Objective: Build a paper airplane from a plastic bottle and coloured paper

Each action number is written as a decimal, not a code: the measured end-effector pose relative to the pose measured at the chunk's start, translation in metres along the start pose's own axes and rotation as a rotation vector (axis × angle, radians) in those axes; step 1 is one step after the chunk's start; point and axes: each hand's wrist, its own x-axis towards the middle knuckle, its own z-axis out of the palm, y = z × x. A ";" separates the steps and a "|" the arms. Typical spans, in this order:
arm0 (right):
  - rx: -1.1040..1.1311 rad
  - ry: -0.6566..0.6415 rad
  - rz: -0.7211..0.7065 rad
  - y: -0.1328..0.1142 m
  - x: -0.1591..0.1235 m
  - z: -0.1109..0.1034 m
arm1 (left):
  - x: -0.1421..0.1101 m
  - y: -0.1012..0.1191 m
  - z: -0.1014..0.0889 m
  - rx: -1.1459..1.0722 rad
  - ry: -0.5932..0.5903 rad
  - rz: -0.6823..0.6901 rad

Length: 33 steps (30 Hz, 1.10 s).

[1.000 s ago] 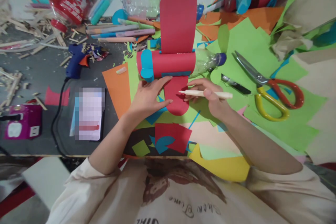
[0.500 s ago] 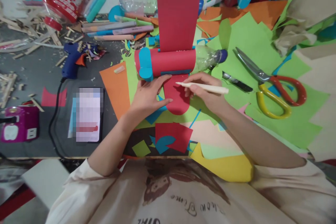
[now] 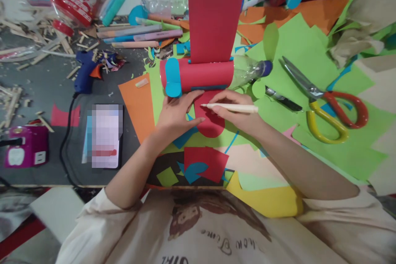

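A plastic bottle wrapped in red paper (image 3: 204,75) lies crosswise on the table, with a blue paper band (image 3: 172,77) at its left end and a tall red paper wing (image 3: 215,16) standing up behind it. A rounded red paper flap (image 3: 210,121) sticks out toward me from under it. My left hand (image 3: 176,115) lies flat with fingers spread on the flap's left side. My right hand (image 3: 241,111) pinches a thin cream-coloured stick (image 3: 230,108), its tip over the flap near the bottle.
Red-and-yellow scissors (image 3: 324,105) and a black cutter (image 3: 283,98) lie right on green paper (image 3: 297,57). A blue glue gun (image 3: 85,70), pens (image 3: 139,35), wood scraps, a phone (image 3: 103,136) and a magenta box (image 3: 24,146) sit left. Paper offcuts (image 3: 202,163) lie near the table edge.
My right hand has slid left with the stick, bringing its tip further over the red flap. The left hand has stayed put. The view shifted slightly.
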 end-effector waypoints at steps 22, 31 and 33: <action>-0.112 -0.065 -0.085 -0.001 0.000 0.006 | -0.002 0.002 0.001 0.038 0.004 -0.033; -0.113 -0.060 -0.049 -0.004 -0.001 0.005 | -0.002 0.003 0.000 0.041 -0.013 -0.042; -0.122 -0.046 -0.028 -0.005 -0.002 0.005 | -0.002 0.002 0.000 0.038 -0.010 -0.041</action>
